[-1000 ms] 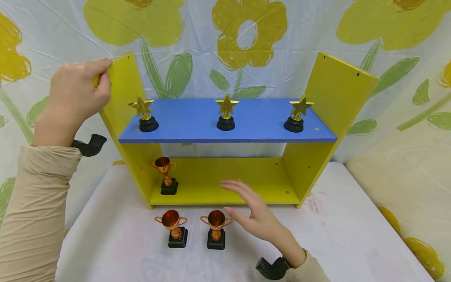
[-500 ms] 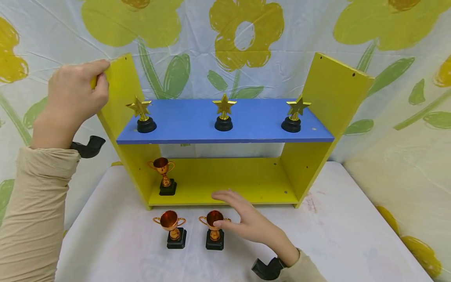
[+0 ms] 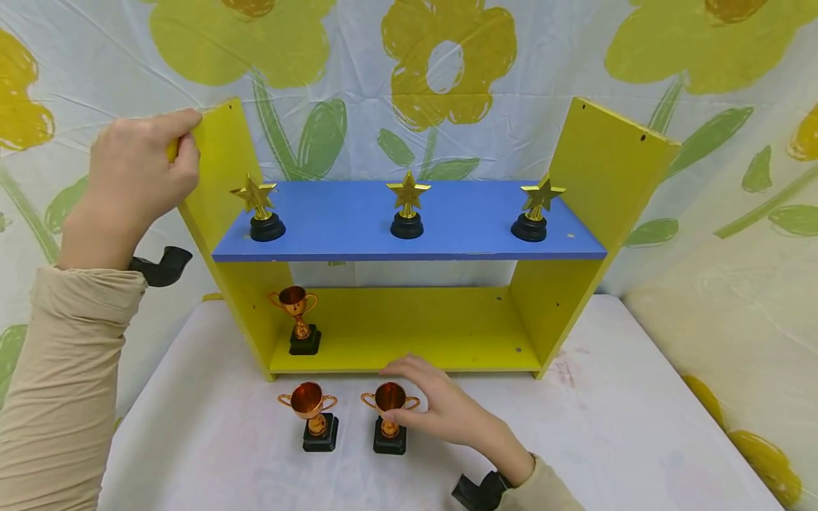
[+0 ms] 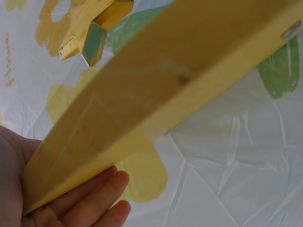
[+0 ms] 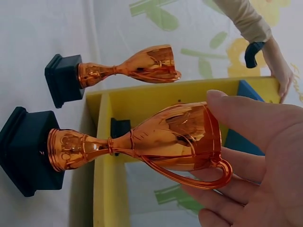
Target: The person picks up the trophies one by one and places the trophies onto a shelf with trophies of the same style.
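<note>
Head view, right grip (image 3: 441,408) — parted — around copper trophy (image 3: 387,399), left grip (image 3: 142,160) clamped on yellow panel (image 3: 220,167)

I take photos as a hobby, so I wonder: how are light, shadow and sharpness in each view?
Head: fairly even light, soft shading on the white tablecloth, no obvious blur; left wrist: the broad face of the yellow side panel looks shadowed and soft, its narrow edge brighter; right wrist: shiny glints on the nearer copper trophy, whose outline looks fairly crisp.
</note>
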The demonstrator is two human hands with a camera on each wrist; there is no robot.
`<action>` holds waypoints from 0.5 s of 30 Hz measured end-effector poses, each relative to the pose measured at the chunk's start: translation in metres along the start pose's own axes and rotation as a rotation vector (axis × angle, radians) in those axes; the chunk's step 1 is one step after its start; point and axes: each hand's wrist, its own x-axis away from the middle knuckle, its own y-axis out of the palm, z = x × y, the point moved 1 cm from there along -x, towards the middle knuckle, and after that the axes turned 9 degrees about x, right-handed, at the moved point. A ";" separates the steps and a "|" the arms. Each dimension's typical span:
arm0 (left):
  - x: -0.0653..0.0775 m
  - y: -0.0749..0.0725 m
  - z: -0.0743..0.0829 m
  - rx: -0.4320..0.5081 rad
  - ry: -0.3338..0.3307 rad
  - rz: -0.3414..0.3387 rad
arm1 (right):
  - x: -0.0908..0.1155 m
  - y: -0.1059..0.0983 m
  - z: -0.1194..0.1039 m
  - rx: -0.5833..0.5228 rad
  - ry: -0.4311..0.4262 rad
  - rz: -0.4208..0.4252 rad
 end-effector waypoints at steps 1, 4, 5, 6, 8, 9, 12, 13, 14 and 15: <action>0.000 0.000 0.000 0.001 0.001 0.001 | 0.000 0.001 0.001 0.004 -0.014 0.005; 0.000 0.000 0.000 0.001 0.004 0.003 | -0.001 0.003 0.003 0.016 -0.058 0.017; 0.001 0.000 0.000 0.000 0.003 0.002 | -0.002 0.003 0.003 0.018 -0.072 0.021; 0.001 0.000 0.000 -0.001 0.001 0.001 | -0.002 0.003 0.003 0.021 -0.078 0.024; 0.000 0.000 0.000 -0.002 -0.006 -0.005 | -0.002 0.003 0.004 0.019 -0.093 0.026; 0.000 -0.001 0.001 -0.001 -0.010 -0.007 | -0.002 0.004 0.004 0.021 -0.095 0.026; 0.000 -0.001 0.001 0.001 -0.023 -0.013 | -0.003 0.004 0.004 0.025 -0.100 0.025; 0.000 -0.001 0.001 0.003 -0.027 -0.013 | -0.003 0.004 0.004 0.028 -0.102 0.025; 0.000 -0.001 0.001 0.003 -0.028 -0.013 | -0.003 0.004 0.004 0.030 -0.103 0.023; 0.000 -0.001 0.001 0.004 -0.027 -0.013 | -0.003 0.004 0.004 0.035 -0.100 0.022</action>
